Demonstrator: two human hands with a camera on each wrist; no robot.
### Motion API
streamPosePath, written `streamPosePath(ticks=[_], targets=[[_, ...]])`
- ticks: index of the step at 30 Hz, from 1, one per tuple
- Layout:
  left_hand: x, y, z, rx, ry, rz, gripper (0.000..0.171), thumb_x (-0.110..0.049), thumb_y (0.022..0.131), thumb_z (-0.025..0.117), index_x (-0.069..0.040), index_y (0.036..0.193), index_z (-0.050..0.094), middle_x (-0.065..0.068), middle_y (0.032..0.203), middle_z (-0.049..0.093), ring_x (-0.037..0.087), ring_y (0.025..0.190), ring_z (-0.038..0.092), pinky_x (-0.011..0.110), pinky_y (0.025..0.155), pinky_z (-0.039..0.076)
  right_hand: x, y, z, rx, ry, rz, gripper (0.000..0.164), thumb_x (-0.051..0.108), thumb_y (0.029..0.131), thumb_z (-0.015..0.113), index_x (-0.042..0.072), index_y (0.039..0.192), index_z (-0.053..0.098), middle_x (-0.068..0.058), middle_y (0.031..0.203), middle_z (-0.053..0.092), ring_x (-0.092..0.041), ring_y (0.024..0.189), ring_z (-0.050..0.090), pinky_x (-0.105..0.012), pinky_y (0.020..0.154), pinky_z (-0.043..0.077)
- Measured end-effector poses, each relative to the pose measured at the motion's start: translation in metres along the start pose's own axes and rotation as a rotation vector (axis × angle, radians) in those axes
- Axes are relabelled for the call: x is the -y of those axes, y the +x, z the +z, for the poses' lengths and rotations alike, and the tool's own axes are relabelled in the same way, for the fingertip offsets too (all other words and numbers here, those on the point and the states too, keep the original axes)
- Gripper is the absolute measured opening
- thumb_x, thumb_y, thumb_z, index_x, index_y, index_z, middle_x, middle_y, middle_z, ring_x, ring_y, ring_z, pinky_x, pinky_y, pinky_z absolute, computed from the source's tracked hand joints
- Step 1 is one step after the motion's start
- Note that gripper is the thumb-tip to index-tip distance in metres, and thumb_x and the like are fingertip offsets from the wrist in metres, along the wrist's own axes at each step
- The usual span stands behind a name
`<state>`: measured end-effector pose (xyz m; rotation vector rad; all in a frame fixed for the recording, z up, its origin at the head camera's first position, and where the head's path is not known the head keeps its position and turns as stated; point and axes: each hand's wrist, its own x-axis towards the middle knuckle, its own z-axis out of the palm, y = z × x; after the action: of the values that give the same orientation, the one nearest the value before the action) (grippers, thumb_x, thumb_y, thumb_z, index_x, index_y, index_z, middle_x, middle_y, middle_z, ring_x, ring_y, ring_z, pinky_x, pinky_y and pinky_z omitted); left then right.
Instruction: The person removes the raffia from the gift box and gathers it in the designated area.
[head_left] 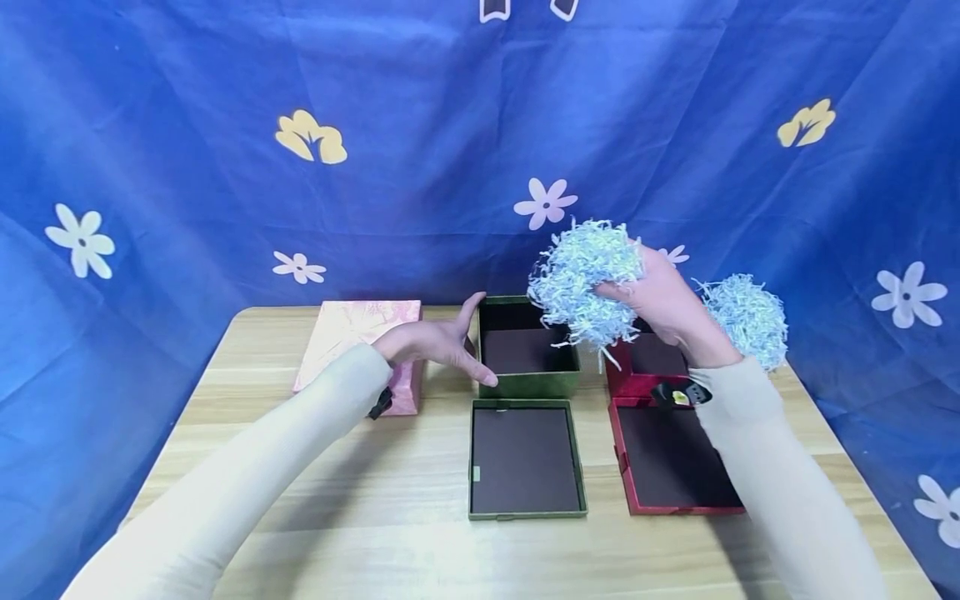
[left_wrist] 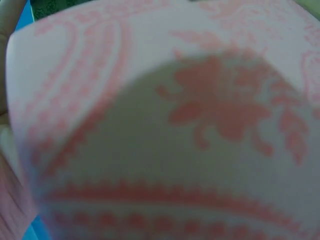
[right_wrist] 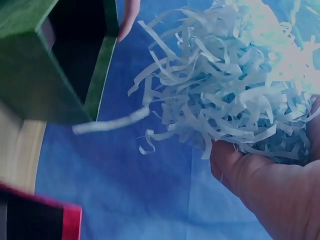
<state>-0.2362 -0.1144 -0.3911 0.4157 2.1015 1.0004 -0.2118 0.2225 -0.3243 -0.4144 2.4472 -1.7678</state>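
My right hand (head_left: 667, 304) holds a fluffy clump of pale blue shredded paper (head_left: 581, 279) in the air, above and between the green box and the red box. Loose strips hang from the clump, and in the right wrist view the thumb presses into the paper. At the left side of the open green box (head_left: 528, 385) is my left hand (head_left: 444, 340), its thumb and fingers spread along the wall near the front and back corners. The dark inside of this box shows no paper. A pink patterned box (left_wrist: 210, 160) fills the left wrist view, below the left wrist.
In front of the green box lies its lid (head_left: 528, 458), inside up. A red box (head_left: 630, 385) stands at the right, partly behind the right arm, with a red lid (head_left: 675, 458) before it. Another blue paper clump (head_left: 746, 321) is at the far right. Blue cloth hangs behind the table.
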Motion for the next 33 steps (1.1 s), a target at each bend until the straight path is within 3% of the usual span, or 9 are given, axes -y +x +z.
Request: streamPosePath(ticks=[8, 15, 19, 23, 26, 29, 31, 33], targets=[[-0.001, 0.001, 0.000, 0.002, 0.024, -0.015, 0.157, -0.037, 0.082, 0.100, -0.034, 0.167, -0.032, 0.018, 0.179, -0.016, 0.036, 0.165, -0.001, 0.055, 0.131, 0.010, -0.010, -0.020, -0.037, -0.159, -0.026, -0.026, 0.056, -0.006, 0.100, 0.072, -0.004, 0.153, 0.053, 0.013, 0.124, 0.068, -0.010, 0.116, 0.062, -0.020, 0.094, 0.053], [-0.001, 0.001, 0.000, 0.007, 0.018, -0.026, 0.159, -0.038, 0.081, 0.100, -0.035, 0.166, -0.034, 0.016, 0.179, -0.020, 0.037, 0.165, -0.003, 0.056, 0.131, 0.010, -0.022, -0.042, -0.081, -0.288, -0.043, -0.007, 0.046, -0.006, 0.100, 0.073, 0.019, 0.138, 0.062, 0.016, 0.117, 0.068, -0.006, 0.109, 0.061, -0.014, 0.087, 0.052], [-0.003, 0.001, 0.001, 0.002, 0.019, -0.030, 0.159, -0.038, 0.081, 0.101, -0.036, 0.167, -0.033, 0.014, 0.179, -0.020, 0.036, 0.165, -0.001, 0.057, 0.131, 0.011, -0.034, -0.060, -0.106, -0.367, -0.157, 0.003, 0.044, 0.001, 0.101, 0.076, 0.030, 0.132, 0.065, 0.025, 0.113, 0.068, 0.000, 0.105, 0.061, -0.011, 0.086, 0.050], [-0.003, 0.002, 0.001, -0.002, 0.029, -0.034, 0.159, -0.039, 0.081, 0.101, -0.037, 0.167, -0.033, 0.013, 0.179, -0.020, 0.037, 0.165, 0.000, 0.058, 0.130, 0.012, -0.047, -0.077, -0.130, -0.435, -0.205, 0.028, 0.044, 0.007, 0.103, 0.075, 0.030, 0.139, 0.063, 0.029, 0.115, 0.066, 0.004, 0.108, 0.060, -0.010, 0.087, 0.047], [-0.003, 0.003, 0.001, 0.003, 0.025, -0.028, 0.159, -0.039, 0.081, 0.100, -0.036, 0.167, -0.033, 0.013, 0.179, -0.020, 0.036, 0.165, -0.001, 0.057, 0.131, 0.011, -0.057, -0.088, -0.147, -0.460, -0.191, 0.048, 0.051, 0.007, 0.106, 0.072, 0.024, 0.152, 0.057, 0.023, 0.126, 0.064, 0.000, 0.117, 0.058, -0.009, 0.091, 0.046], [-0.002, 0.003, 0.001, 0.003, 0.015, -0.018, 0.158, -0.037, 0.082, 0.100, -0.034, 0.167, -0.034, 0.014, 0.179, -0.020, 0.036, 0.165, -0.001, 0.056, 0.131, 0.012, -0.070, -0.098, -0.163, -0.479, -0.269, 0.072, 0.059, 0.013, 0.108, 0.070, 0.021, 0.163, 0.048, 0.020, 0.136, 0.059, 0.000, 0.124, 0.054, -0.006, 0.095, 0.043], [-0.002, 0.002, 0.001, 0.003, 0.012, -0.016, 0.158, -0.037, 0.082, 0.100, -0.034, 0.167, -0.034, 0.014, 0.179, -0.020, 0.036, 0.165, -0.001, 0.056, 0.131, 0.012, -0.081, -0.104, -0.171, -0.481, -0.325, 0.084, 0.060, 0.016, 0.109, 0.069, 0.019, 0.164, 0.047, 0.021, 0.135, 0.057, 0.002, 0.125, 0.053, -0.004, 0.094, 0.041], [-0.002, 0.002, 0.002, 0.002, 0.014, -0.020, 0.158, -0.037, 0.082, 0.100, -0.034, 0.166, -0.034, 0.014, 0.179, -0.019, 0.035, 0.165, -0.001, 0.056, 0.131, 0.012, -0.094, -0.109, -0.178, -0.482, -0.356, 0.092, 0.055, 0.017, 0.108, 0.071, 0.023, 0.159, 0.051, 0.026, 0.128, 0.057, 0.005, 0.119, 0.052, -0.003, 0.091, 0.040]])
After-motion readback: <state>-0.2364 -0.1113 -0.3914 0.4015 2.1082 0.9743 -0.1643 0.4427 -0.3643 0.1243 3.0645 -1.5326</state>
